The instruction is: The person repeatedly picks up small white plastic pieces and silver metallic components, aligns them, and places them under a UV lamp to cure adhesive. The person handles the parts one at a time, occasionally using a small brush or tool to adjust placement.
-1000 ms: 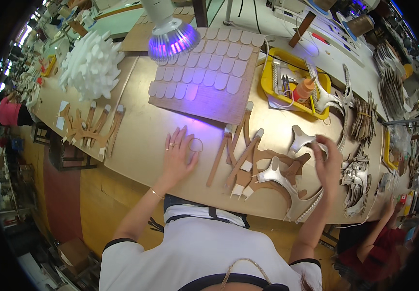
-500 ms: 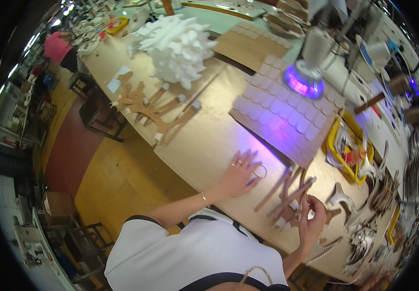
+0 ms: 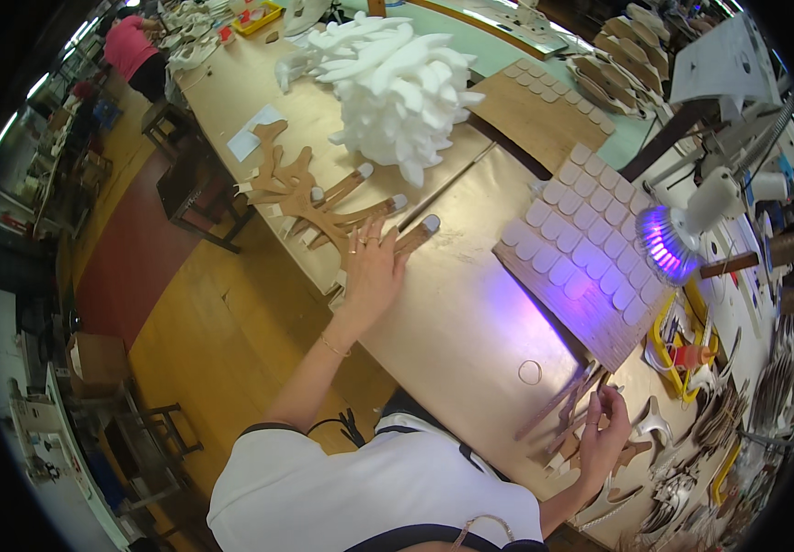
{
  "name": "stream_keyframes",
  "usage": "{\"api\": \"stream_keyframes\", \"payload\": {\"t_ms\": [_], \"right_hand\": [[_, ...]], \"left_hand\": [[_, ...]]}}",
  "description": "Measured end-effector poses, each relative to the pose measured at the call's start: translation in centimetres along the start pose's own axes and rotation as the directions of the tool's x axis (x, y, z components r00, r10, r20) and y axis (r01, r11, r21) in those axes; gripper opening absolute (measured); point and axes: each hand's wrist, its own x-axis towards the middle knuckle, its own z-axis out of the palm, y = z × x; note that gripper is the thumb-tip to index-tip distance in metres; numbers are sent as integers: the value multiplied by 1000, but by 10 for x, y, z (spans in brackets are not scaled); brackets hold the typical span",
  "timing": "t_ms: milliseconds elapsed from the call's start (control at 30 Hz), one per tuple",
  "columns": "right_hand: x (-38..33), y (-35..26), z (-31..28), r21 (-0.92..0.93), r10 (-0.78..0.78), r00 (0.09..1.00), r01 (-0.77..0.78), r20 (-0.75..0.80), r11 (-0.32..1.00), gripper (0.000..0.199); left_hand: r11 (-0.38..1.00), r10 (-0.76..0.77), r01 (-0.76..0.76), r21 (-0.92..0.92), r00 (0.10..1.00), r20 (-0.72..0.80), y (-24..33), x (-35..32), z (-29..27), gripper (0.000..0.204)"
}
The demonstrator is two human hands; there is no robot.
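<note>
Lying loosely open, the left hand [image 3: 374, 278] overlaps brown straps [image 3: 418, 236] by the table's [image 3: 466, 276] near edge. The right hand [image 3: 605, 429] curls beside strips [image 3: 551, 408], perhaps steadying them; grip unclear.

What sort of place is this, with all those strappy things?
Probably a footwear or leather-goods workshop: brown straps lie on the long worktable, rounded pale pieces sit in rows on a board, and a thread spool is nearby.

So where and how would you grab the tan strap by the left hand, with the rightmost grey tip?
Probably pinch the tan strap just behind its grey tip, from the right: that narrow end juts past the left hand over the tabletop; the hand hides part of the rest.
</note>
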Motion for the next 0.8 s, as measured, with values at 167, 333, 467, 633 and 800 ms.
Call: {"api": "stream_keyframes", "payload": {"t_ms": [167,333,467,633,800], "right_hand": [[12,-3,-1,-36,64,997,-62,39,997,24],[16,2,-2,-56,85,996,-83,29,995,25],[14,4,-2,-40,88,995,-86,56,995,26],[17,-12,-3,-24,68,991,-66,115,998,26],[21,-40,-13,27,-84,989,81,125,996,26]], "left_hand": [[998,-5,11,-69,996,87,-23,1,1,21],[947,-168,150,-285,985,-41,-26,-9,7,16],[907,-166,8,-422,926,-338,-30,-8,-7,19],[957,-67,-91,-275,853,-518,-8,7,-79,20],[618,-39,111,-778,993,111,58,1,-165,26]]}}
